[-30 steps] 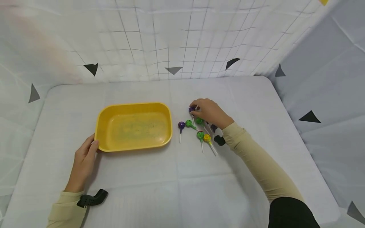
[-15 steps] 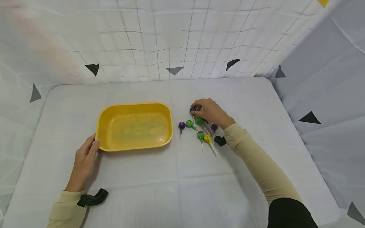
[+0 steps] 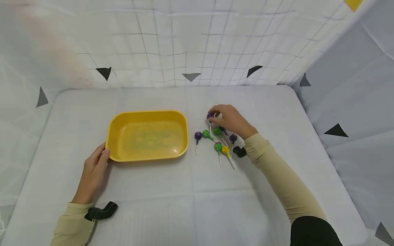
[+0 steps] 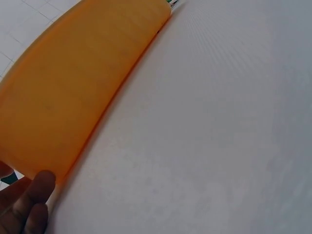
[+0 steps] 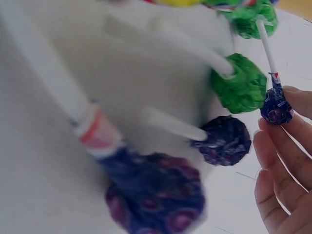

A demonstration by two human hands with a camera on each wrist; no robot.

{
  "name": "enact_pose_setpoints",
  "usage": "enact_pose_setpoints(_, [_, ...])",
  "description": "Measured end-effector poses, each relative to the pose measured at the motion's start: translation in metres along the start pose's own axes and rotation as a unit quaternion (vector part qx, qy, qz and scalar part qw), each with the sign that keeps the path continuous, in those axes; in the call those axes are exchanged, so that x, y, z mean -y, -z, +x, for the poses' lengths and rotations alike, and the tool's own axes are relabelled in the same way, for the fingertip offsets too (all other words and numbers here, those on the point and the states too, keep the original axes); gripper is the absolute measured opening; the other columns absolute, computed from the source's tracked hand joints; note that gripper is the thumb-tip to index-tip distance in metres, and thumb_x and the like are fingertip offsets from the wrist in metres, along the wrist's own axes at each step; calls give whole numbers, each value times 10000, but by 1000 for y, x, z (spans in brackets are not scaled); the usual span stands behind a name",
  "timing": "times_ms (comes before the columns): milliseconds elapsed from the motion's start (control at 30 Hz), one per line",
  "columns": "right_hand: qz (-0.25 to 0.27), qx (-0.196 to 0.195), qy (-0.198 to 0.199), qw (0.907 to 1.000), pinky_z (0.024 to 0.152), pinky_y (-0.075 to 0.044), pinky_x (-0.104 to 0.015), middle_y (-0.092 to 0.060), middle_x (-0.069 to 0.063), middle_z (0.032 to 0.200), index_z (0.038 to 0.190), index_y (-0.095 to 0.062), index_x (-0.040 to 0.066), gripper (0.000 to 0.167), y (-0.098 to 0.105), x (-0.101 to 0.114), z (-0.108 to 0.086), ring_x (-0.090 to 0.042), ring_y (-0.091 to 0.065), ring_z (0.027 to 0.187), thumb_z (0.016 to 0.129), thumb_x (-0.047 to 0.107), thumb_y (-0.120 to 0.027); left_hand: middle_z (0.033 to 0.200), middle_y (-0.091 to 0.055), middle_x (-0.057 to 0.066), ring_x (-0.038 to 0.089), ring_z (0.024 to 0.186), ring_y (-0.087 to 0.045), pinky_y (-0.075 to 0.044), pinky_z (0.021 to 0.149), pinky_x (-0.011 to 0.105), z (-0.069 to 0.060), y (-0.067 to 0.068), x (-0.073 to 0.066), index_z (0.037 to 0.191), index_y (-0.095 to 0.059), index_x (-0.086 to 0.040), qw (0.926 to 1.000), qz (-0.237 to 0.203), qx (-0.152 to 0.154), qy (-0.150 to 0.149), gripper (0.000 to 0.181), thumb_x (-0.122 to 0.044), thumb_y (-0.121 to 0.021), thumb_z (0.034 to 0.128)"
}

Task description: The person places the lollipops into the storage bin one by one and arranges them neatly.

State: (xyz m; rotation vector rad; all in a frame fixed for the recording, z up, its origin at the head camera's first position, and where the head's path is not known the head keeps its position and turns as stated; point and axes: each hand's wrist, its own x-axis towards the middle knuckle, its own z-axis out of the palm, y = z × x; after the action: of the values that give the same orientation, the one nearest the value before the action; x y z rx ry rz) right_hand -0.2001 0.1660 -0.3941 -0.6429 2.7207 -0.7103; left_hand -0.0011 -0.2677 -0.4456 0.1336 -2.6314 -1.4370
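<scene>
My left hand (image 3: 93,171) grips the near left corner of a yellow plastic tray (image 3: 147,160), its thumb at the rim. In the left wrist view the fingertips (image 4: 44,186) touch the tray's outer wall (image 4: 73,97). My right hand (image 3: 231,119) pinches a purple-wrapped lollipop (image 3: 210,116) by its head, between thumb and fingers; its white stick points toward me. The right wrist view shows this lollipop (image 5: 276,109) at the fingertips. Just below that hand lie a green lollipop (image 3: 217,131) and a purple one (image 3: 222,128).
Other lollipops lie around: a purple one (image 3: 198,135) nearest the tray, green ones (image 3: 206,133) (image 3: 218,146), a yellow one (image 3: 225,150) and a dark purple one (image 3: 233,138). White cloth covers the table (image 3: 154,198). White sheets with black triangles stand behind and at the sides.
The head view has shifted slightly. Both hands keep their holds on tray and lollipop; a purple lollipop under the right hand shows a little more.
</scene>
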Motion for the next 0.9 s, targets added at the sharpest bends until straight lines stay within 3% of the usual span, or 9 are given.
enact_pose_setpoints(200, [41,-57,89,9999,927,-576,-405,-733,-35,1188,1256,-724,123,304,3,5,0,-213,-645,1081,989,269,-722,1308,-619,107,-79,975,-524,-408,819,1,1,-1,2,1523,-500,-43,10000,-14,-68,4,447,-235,-422,1127])
enact_pose_setpoints(400, [32,-129,303,9995,912,-572,-397,-739,-30,1169,1224,-733,125,279,7,18,0,-210,-644,1069,989,276,-723,1216,-584,-143,-73,965,-526,-412,812,10,1,-1,5,1517,-512,-50,9999,-43,-88,-34,437,-227,-431,1125])
enact_pose_setpoints(467, [56,-132,375,9992,920,-572,-411,-741,-38,1167,1216,-734,117,276,8,23,1,-220,-643,1069,985,268,-728,1208,-574,-171,-72,965,-526,-412,812,12,1,-1,5,1519,-511,-55,9999,-49,-84,-29,438,-229,-432,1125])
enact_pose_setpoints(767, [184,-97,545,9983,945,-561,-431,-741,-18,1161,1200,-735,132,272,13,41,3,-224,-643,1085,985,298,-726,1292,-613,64,-73,967,-518,-406,811,6,2,-1,6,1536,-491,-65,10000,-9,-31,17,450,-242,-419,1129])
enact_pose_setpoints(900, [220,-95,651,9976,942,-559,-441,-743,-13,1148,1193,-737,131,263,14,47,3,-226,-644,1074,985,292,-727,1287,-614,101,-57,955,-512,-403,806,7,2,-1,7,1539,-483,-58,10000,3,-7,20,454,-242,-415,1130])
